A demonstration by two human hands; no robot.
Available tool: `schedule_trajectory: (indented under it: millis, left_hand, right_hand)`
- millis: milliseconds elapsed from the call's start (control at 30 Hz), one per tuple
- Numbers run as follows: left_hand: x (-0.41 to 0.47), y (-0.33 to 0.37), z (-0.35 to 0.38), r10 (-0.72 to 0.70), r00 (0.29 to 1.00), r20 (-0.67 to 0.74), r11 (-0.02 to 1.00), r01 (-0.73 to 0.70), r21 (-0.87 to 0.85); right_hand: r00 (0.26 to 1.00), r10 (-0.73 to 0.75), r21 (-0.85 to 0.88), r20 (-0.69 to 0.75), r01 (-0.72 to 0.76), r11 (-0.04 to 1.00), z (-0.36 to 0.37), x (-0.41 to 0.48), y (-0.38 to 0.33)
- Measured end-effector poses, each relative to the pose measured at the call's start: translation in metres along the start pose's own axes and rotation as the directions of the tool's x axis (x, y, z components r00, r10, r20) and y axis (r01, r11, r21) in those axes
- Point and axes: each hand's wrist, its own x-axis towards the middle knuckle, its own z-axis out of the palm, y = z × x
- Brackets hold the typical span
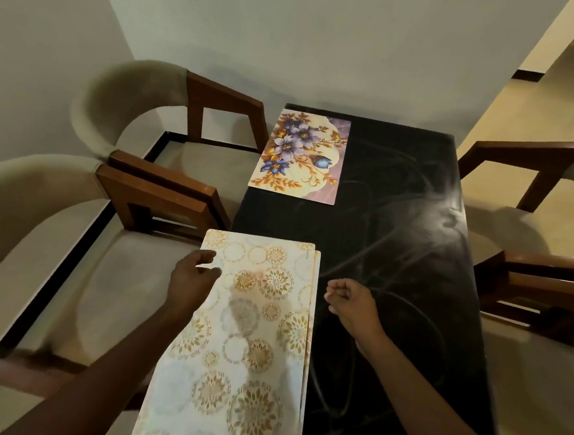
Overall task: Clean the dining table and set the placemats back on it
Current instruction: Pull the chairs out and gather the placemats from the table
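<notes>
Worktop: long black rectangular dining worktop [395,260] with a glossy face carrying pale curved wipe streaks; judged already wiped, mats partly relaid.
Seating: beige upholstered chairs with brown wooden arms [164,190], two to the left, two to the right, drawn up to the long edges.
Mat stack: cream rectangular placemats printed with gold rosettes [252,334], near left corner of the worktop, overhanging its left edge; stepped edges on the right side show more than one sheet, count not clear.
Laid mat: single rectangular placemat with purple flowers and orange leaves [300,156], flat at the far left place, well apart from the stack.
Left hand: left hand [193,278] resting on the stack's far left part, fingers [207,255] loosely curled at the top sheet's edge, not visibly pinching it.
Right hand: right hand [351,299] just beside the stack's right edge, above the bare worktop, fingers half-curled, holding nothing.
Handling, judged: sheets look thin, light, semi-stiff and smooth; likely to slide on one another and on the glossy top.
Hold, judged: peel the top sheet at a far corner, then support opposite short edges.
</notes>
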Motion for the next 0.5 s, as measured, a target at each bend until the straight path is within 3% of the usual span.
schedule_trajectory:
  millis: [267,500]
  left_hand:
    - [0.145,0.057,0.031,0.080,0.993,0.092,0.994,-0.087,0.070]
    - [0.246,0.083,0.079,0.020,0.978,0.206,0.999,-0.027,0.034]
  right_hand:
    - [0.995,-0.013,0.047,-0.101,0.018,0.999,0.021,0.109,-0.058]
    - [0.991,0.011,0.011,-0.136,-0.010,1.000,0.046,0.200,-0.092]
